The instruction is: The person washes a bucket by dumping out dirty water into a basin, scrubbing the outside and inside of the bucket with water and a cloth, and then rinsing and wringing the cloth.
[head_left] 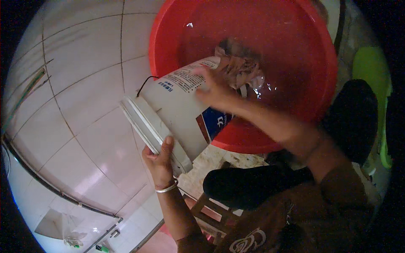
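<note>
- The white bucket (173,109) is held on its side, the rim end toward the tiled wall (90,122) and the narrower end over the red basin (159,38); I think it is so because any drips from that end would fall into the basin.
- The left hand (161,165) holds the bucket at its thick rim, thumb pressed outside; this edge probably gives a firmer grip than the smooth side.
- The right hand (217,92) is before the printed side, near the base end. Its fingers seem spread, but they are blurred, so I cannot tell if they press on the bucket or only pass above it.
- A wrinkled cloth (244,71) is in the basin, just beyond the bucket's base. Glints around it suggest water, but the depth cannot be judged.
- Hidden: the left fingertips behind the rim, the bucket's inside, and the underside of its base.
- Cut off: the basin's far edge at the top. The green object (371,63) at right is too dim to name.
</note>
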Action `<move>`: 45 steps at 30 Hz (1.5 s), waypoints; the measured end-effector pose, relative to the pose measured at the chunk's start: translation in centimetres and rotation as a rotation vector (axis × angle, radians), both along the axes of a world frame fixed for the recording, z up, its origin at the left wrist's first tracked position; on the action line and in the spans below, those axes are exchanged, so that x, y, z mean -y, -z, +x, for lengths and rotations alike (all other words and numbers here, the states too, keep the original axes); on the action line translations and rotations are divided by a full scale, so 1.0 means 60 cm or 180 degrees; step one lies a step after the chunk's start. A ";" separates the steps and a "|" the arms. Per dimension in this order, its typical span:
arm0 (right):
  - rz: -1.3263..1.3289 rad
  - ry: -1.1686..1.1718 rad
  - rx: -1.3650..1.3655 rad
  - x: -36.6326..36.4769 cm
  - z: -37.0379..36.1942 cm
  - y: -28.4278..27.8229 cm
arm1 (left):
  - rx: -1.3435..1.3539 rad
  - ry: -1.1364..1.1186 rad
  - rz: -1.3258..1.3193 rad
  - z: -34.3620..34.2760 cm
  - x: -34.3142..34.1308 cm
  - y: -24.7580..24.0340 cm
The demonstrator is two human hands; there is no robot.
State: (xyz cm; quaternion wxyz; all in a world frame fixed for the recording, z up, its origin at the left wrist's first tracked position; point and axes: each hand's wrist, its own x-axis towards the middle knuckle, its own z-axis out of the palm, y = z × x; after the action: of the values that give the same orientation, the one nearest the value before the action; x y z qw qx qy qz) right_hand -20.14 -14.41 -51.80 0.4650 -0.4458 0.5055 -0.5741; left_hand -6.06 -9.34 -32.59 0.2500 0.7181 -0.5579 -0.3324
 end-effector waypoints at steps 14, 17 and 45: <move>0.1100 0.0055 0.0545 -0.084 -0.139 0.130 | -0.0152 -0.0188 0.0086 -0.013 0.040 0.003; 0.0100 0.0207 0.0677 -0.067 -0.117 -0.012 | -0.0273 -0.0163 -0.0019 -0.040 0.042 0.002; 0.1403 0.0822 0.0847 0.000 -0.151 0.188 | 0.0369 0.0073 -0.0289 -0.002 -0.044 0.019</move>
State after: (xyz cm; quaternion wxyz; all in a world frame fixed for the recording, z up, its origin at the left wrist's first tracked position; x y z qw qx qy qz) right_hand -29.17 -14.40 -63.08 0.5359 -0.1866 0.6052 -0.5583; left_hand -6.19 -6.69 -33.75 0.2458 0.7177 -0.5942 -0.2674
